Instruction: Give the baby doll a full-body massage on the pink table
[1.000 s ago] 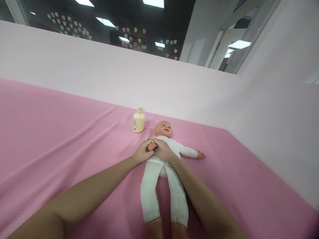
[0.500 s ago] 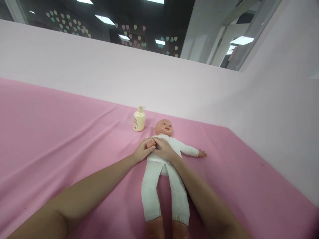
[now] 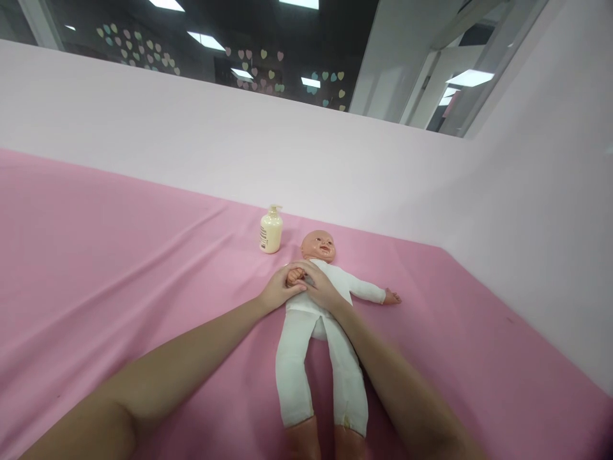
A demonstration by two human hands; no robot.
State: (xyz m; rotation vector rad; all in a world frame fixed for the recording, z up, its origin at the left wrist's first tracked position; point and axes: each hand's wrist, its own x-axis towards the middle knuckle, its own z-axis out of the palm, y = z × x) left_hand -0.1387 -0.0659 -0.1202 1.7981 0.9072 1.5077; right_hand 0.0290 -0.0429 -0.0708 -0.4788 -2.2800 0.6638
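A baby doll with a white cloth body lies on its back on the pink sheet, its head toward the wall. One of its arms is bent up, and the doll's small fist shows between my two hands. My left hand wraps that arm from the left, thumb across below the fist. From the right, my right hand curls over the same arm, above the doll's chest. My fingers hide most of the arm. The doll's other arm stretches out to the right, untouched.
A cream pump bottle stands on the pink sheet, left of the doll's head. Behind the sheet rises a white wall, with another wall on the right. Above is a dark window with heart stickers.
The whole view has shifted slightly, so everything sits a little farther right. Both hands keep their hold on the doll's arm, with only a slight change of the right fingers around the fist.
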